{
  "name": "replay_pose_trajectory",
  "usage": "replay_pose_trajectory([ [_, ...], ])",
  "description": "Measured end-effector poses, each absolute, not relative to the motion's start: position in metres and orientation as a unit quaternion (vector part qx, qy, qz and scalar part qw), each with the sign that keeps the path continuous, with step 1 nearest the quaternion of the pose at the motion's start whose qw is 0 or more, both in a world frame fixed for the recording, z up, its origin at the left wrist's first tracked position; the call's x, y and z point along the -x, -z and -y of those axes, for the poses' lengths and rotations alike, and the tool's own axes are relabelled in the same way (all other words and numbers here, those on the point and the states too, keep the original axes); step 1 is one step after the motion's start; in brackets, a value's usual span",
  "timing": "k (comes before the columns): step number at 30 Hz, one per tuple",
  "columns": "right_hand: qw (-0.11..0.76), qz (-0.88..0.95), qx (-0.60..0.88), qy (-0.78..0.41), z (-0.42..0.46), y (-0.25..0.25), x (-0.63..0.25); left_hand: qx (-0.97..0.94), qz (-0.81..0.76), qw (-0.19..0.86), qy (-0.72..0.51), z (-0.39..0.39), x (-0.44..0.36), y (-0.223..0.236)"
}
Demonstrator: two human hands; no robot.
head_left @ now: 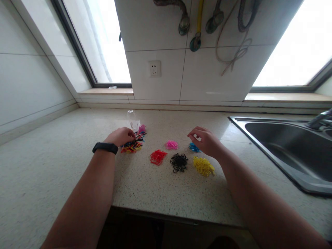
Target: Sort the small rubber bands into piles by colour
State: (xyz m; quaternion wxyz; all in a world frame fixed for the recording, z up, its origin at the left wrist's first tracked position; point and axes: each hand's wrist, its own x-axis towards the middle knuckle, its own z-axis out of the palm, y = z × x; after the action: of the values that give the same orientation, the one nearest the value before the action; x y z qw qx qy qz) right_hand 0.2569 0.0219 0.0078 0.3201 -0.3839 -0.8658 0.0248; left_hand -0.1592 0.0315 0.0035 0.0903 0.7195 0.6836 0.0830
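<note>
My left hand [121,136], with a dark band on its wrist, reaches into a mixed pile of small coloured rubber bands [132,147]. Its fingers are pinched together at the pile; what they hold is too small to make out. My right hand [203,139] hovers by a small pile of blue rubber bands [194,147], thumb and fingertips closed in a loop. Anything between those tips cannot be seen clearly. Between the hands lie separate piles of pink bands [171,145], red bands [158,157], black bands [178,162] and yellow bands [203,166].
Behind the mixed pile, a clear plastic container [130,116] stands near a pink object [142,128]. A steel sink [285,148] with a faucet [320,118] is set into the speckled counter [155,193] at right. A socket [155,68] and pipes are on the tiled wall.
</note>
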Motion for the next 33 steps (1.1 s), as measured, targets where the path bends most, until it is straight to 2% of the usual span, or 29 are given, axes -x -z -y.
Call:
replay_pose_trajectory([
  [20, 0.321, 0.866, 0.383, -0.031, -0.023, -0.007, -0.256, -0.727, -0.628, 0.119, -0.250, -0.018, 0.133, -0.025],
  [33, 0.308, 0.866, 0.391, -0.034, -0.020, -0.009, -0.254, -0.760, -0.487, 0.258, -0.345, -0.006, 0.088, -0.027],
])
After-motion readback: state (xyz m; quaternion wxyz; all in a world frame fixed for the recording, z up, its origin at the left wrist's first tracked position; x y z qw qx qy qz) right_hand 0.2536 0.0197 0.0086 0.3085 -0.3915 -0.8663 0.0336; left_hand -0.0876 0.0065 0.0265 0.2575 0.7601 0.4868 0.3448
